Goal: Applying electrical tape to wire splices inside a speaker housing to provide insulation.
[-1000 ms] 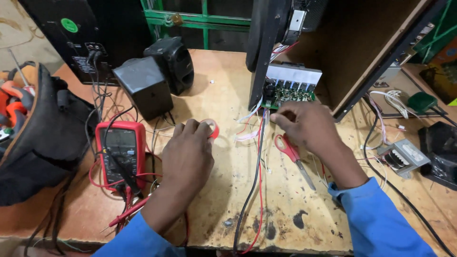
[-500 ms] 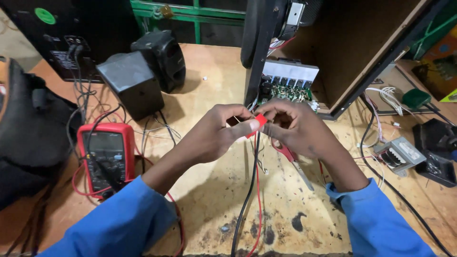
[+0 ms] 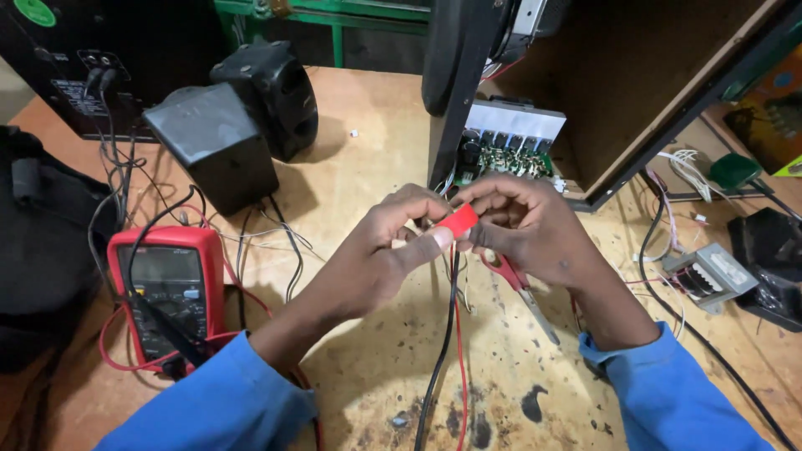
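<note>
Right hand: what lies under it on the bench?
Red-handled scissors lie under the right hand, blades pointing out toward the person. Red and black wires run beneath; the handle loops are mostly covered.

The tape (image 3: 458, 221) between the hands is bright red. The sleeves (image 3: 677, 401) are blue. On the left lies a red meter (image 3: 163, 292) with a grey screen and black dial, its leads red and black. Two speakers (image 3: 242, 125) at the far left are black. The bench (image 3: 368, 167) is pale tan wood, stained dark near. The scissors (image 3: 510, 271) have red handles. The board (image 3: 501, 154) is green beneath a white plate.
</note>
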